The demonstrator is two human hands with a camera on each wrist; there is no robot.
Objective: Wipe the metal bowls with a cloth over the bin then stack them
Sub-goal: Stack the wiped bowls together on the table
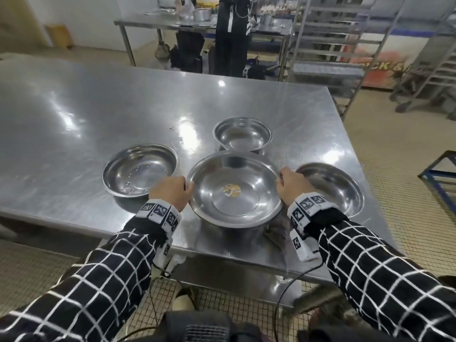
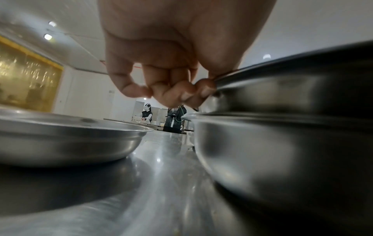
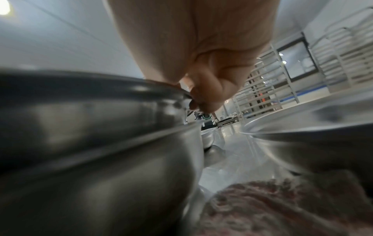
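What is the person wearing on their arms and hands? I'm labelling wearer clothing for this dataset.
Both arms wear black sleeves with a white grid check. Each wrist carries a white band printed with black square markers, left and right. Thin black cables hang below the wrists. The left hand and right hand are bare: no gloves.

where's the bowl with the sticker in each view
Head: the sticker bowl sits centre, gripped at its rim by the left hand and right hand.
Left wrist: upper right, atop another bowl.
Right wrist: upper left, likewise.
Shared landmark: the steel table.
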